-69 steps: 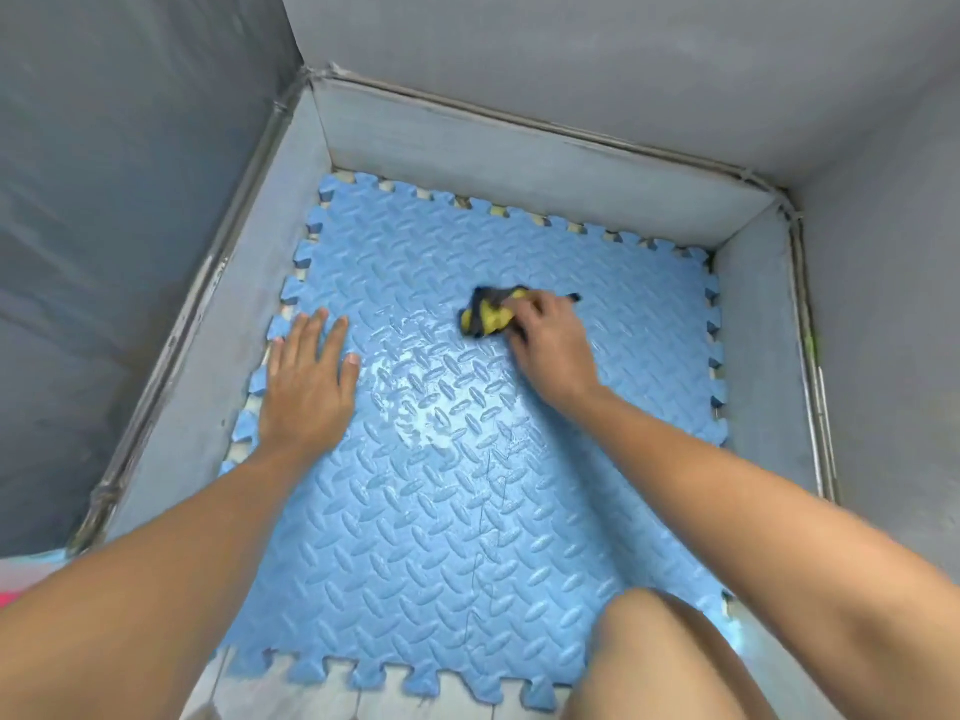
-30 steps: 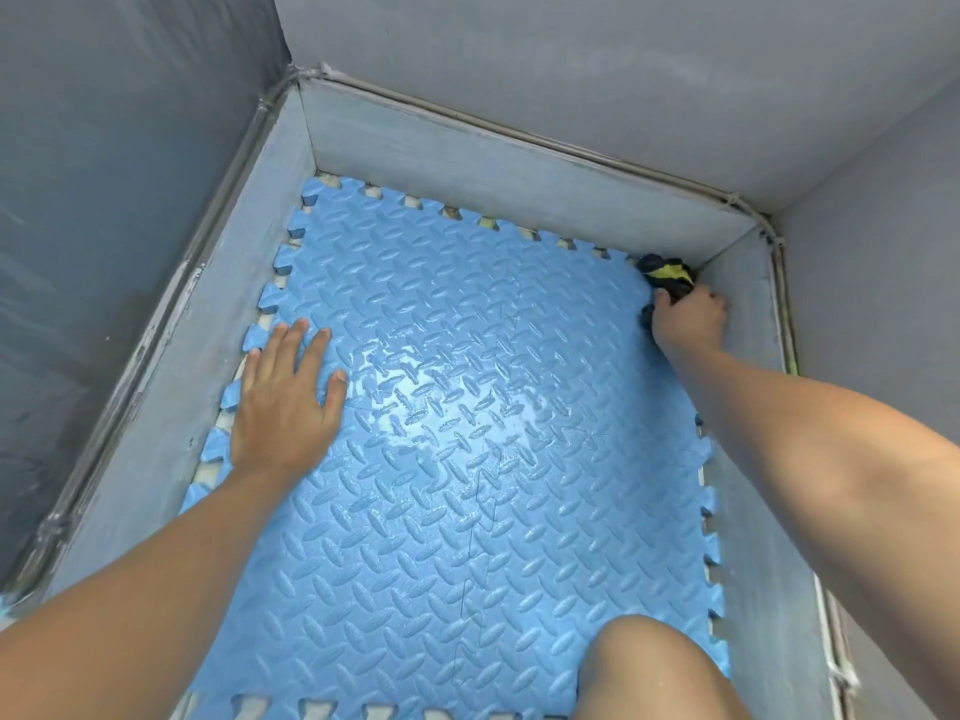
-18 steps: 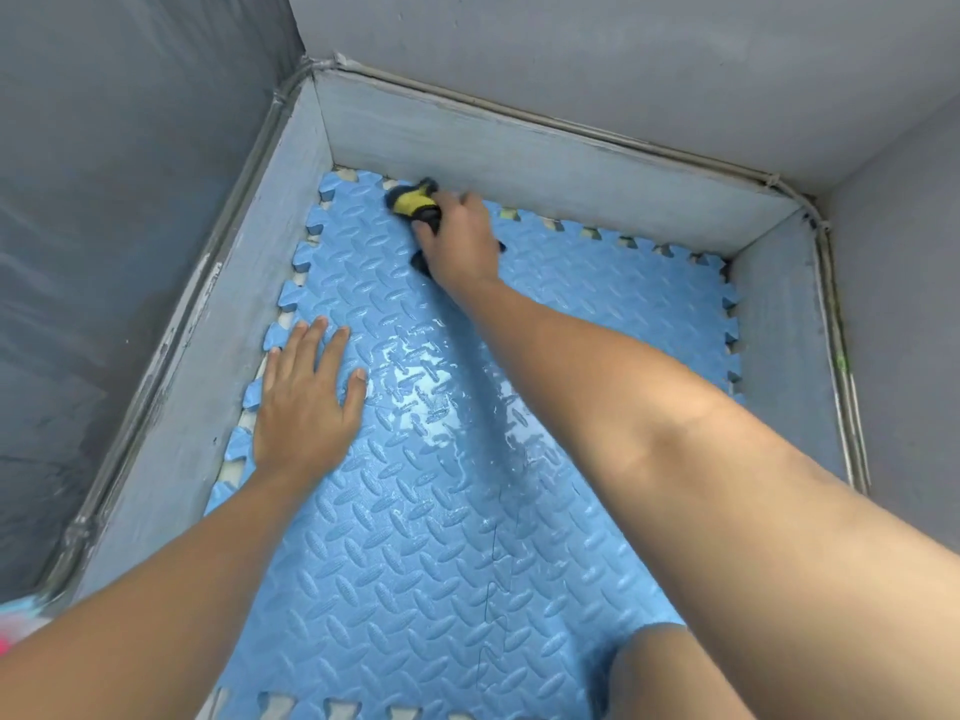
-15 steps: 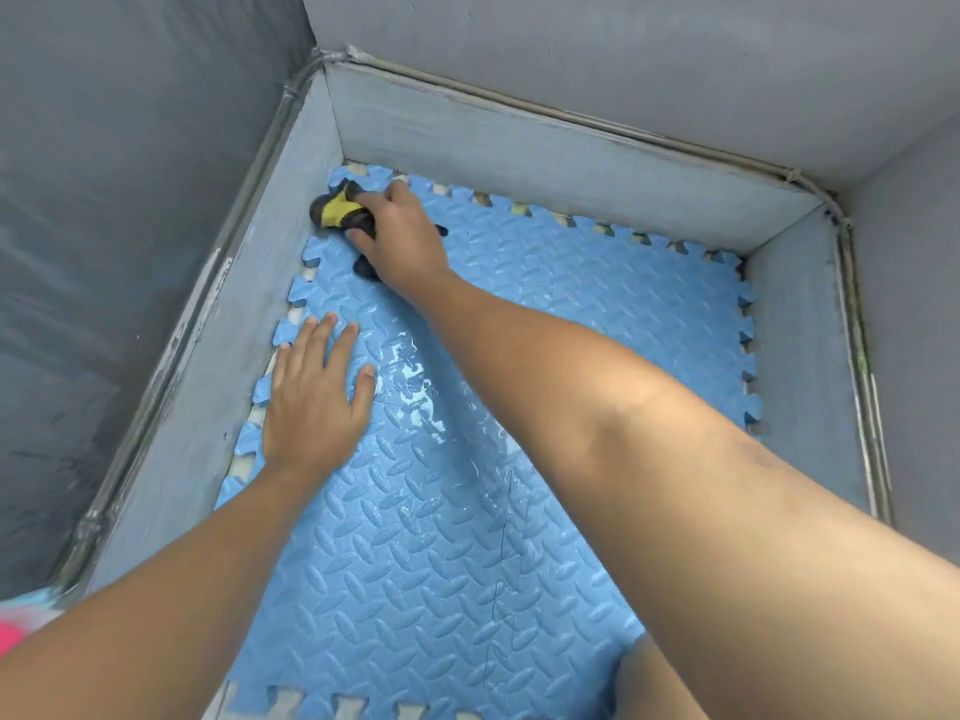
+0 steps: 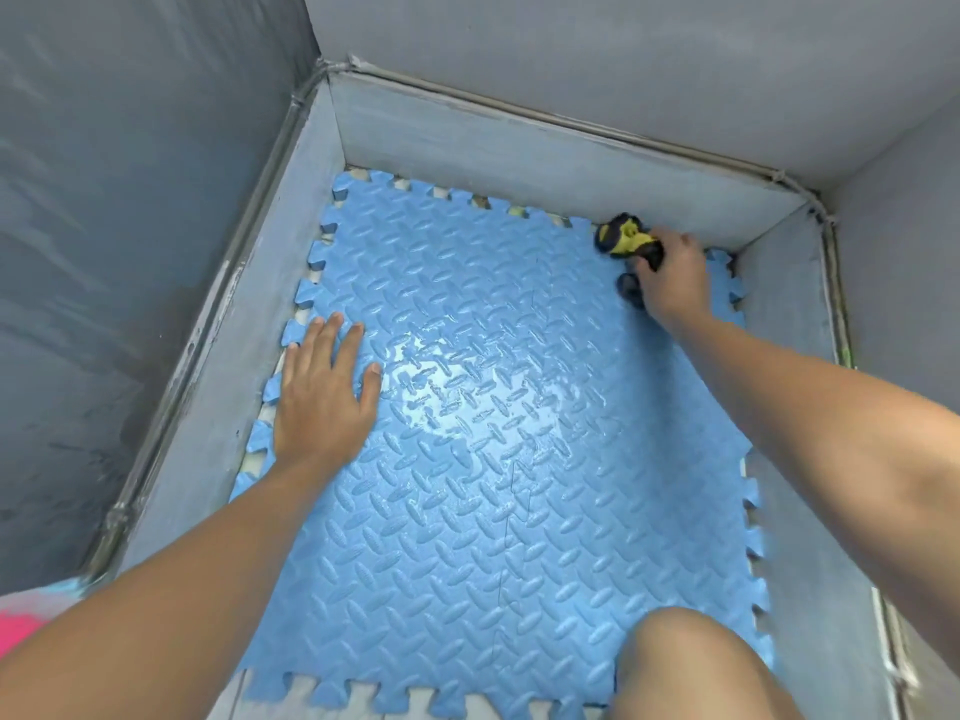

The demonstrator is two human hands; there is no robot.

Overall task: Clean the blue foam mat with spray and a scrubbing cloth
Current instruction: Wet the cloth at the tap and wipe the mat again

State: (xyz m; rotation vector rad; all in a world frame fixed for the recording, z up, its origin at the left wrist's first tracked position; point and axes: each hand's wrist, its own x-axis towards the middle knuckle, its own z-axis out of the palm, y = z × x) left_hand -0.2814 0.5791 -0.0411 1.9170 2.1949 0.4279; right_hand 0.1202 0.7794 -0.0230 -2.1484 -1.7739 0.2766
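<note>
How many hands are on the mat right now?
2. The left hand lies flat near the left edge of the blue foam mat. The right hand grips the scrubbing cloth at the far right corner.

Grey walls (image 5: pixel 130 200) on three sides, low grey curb (image 5: pixel 519 158) along their base. Pink item (image 5: pixel 15 628) bottom-left, blurred.

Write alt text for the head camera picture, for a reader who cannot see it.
A person's right hand grips a yellow and black cloth at the far right corner of a blue foam mat, while the left hand rests flat near the mat's left edge. A wet, shiny patch lies mid-mat; grey walls box it in.
</note>
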